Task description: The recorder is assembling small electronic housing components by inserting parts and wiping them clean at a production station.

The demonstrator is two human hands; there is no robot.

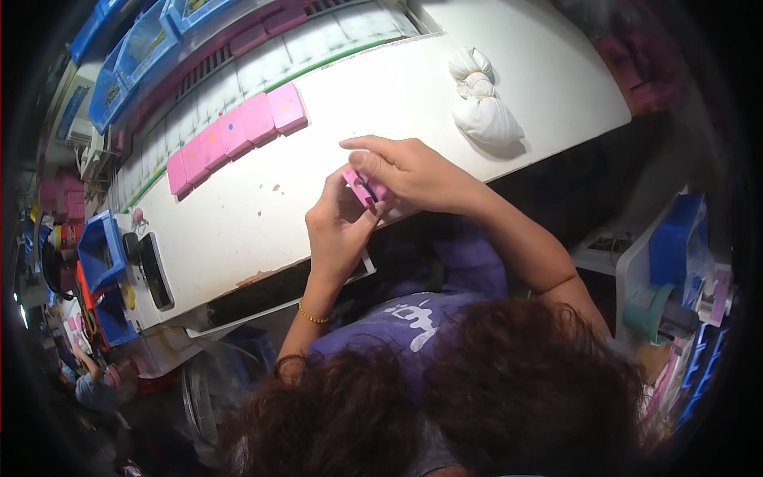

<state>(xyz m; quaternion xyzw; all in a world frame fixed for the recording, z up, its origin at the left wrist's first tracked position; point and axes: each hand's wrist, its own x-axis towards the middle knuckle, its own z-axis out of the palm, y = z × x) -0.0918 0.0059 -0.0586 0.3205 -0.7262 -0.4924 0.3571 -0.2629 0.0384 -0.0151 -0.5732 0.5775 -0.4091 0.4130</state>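
Near the front edge of the white table, both my hands meet on a small pink block (pixel 357 184) with a dark slot or band across it. My left hand (pixel 332 230) grips it from the left and below, thumb and fingers closed around its sides. Curled over its upper right side is my right hand (pixel 421 176), with the thumb pressed near its top and the index finger reaching left. Part of the block is hidden by my fingers. Farther left, several flat pink blocks (pixel 256 119) lie in a slanting row, some with small coloured dots.
A tied white cloth bag (pixel 489 123) lies at the right on the table (pixel 381 95). Behind the row runs a green strip (pixel 338 54) beside a pale belt. Blue bins (pixel 145 40) stand at the far left, and a dark slot (pixel 154 274) is at the table's left end.
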